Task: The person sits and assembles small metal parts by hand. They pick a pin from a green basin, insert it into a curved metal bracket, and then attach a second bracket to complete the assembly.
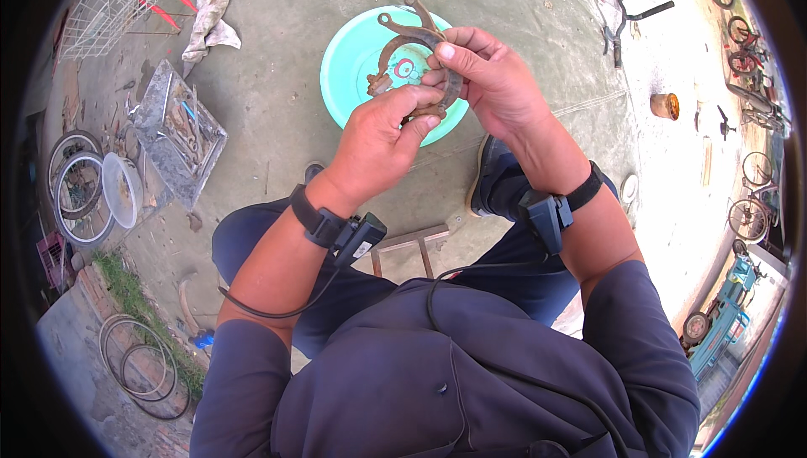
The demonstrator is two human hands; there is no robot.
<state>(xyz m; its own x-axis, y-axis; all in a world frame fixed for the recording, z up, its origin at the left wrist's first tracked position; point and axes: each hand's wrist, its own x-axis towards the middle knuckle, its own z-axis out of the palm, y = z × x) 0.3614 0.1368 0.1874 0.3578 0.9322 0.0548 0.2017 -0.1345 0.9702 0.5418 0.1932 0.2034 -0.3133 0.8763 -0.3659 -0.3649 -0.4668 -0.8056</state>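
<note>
A grimy tray [152, 119] lies at left of frame. At upper centre, the left hand [380, 140] and right hand [496, 79] both grip a rusty curved metal part [455, 84] over a green basin [343, 54]. A handlebar [649, 12] lies upper right.

Basin [336, 71] mint-green, pinkish-red round motif [405, 69] inside. Curved metal parts [455, 88] rusty brown. Shirt [370, 399] plain dark navy; wrist straps [319, 221] black. Floor [277, 63] dull grey-green. Cloth [208, 22] off-white, blotchy grey-brown. Three-wheeler [734, 302] teal. Can [664, 106] rusty orange-brown. Wire basket [109, 8] white.
</note>
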